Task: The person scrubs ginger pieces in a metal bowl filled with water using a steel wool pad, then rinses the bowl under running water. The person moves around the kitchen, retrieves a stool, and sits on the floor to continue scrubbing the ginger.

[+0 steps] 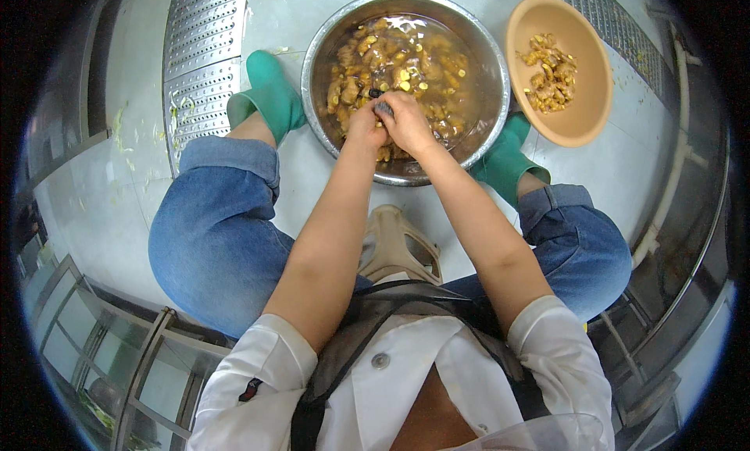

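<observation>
A large round metal basin (498, 94) stands before me, holding brownish water and many pieces of ginger root (350, 91). Pale cut faces show on several pieces. Over the near half of the basin, my left hand (367, 124) and my right hand (408, 122) meet with curled fingers. A small tool (384, 108) with a grey, rounded surface sits in the grip of my right hand. A black part (375, 92) shows just beyond the fingers; I cannot tell whether it belongs to the tool. Whatever my left hand holds is hidden by the fingers.
To the right of the basin is an orange plastic bowl (593, 94) with ginger pieces (551, 79) inside. Green boots (270, 94) flank the basin. Perforated metal drain covers (202, 70) run along the tiled floor at left. A beige plastic stool (398, 240) is beneath me; pipes (674, 164) line the right.
</observation>
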A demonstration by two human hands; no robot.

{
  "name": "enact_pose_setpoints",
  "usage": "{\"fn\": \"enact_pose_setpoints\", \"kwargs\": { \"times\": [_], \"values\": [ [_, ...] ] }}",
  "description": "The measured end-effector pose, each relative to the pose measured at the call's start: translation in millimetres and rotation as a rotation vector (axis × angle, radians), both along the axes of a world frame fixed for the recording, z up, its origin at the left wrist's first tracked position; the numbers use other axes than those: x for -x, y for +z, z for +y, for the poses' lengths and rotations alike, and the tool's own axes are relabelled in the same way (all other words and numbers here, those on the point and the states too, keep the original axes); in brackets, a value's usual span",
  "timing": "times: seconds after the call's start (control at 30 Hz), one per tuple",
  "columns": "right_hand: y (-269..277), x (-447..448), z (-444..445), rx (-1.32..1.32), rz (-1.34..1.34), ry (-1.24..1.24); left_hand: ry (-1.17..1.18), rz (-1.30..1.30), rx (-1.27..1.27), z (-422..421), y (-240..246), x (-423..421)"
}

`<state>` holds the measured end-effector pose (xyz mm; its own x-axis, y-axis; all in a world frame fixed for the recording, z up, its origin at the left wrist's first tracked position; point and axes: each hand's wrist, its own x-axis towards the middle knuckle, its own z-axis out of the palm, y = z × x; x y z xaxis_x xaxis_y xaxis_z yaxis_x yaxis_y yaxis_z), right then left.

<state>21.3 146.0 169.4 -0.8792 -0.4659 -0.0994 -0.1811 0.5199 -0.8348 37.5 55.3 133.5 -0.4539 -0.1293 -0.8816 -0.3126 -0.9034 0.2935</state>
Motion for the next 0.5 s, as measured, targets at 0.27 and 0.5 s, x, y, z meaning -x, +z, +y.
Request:
{"fn": "enact_pose_setpoints", "kwargs": {
  "times": [0.27, 0.5],
  "values": [
    [-4, 30, 8, 0.057, -0.527, -0.370, -0.137, -0.036, 0.115, 8, 11, 2],
    [0, 3, -1, -0.089, -0.031, -0.115, 0.003, -0.075, 0.128, 10, 9, 5]
  ]
}}
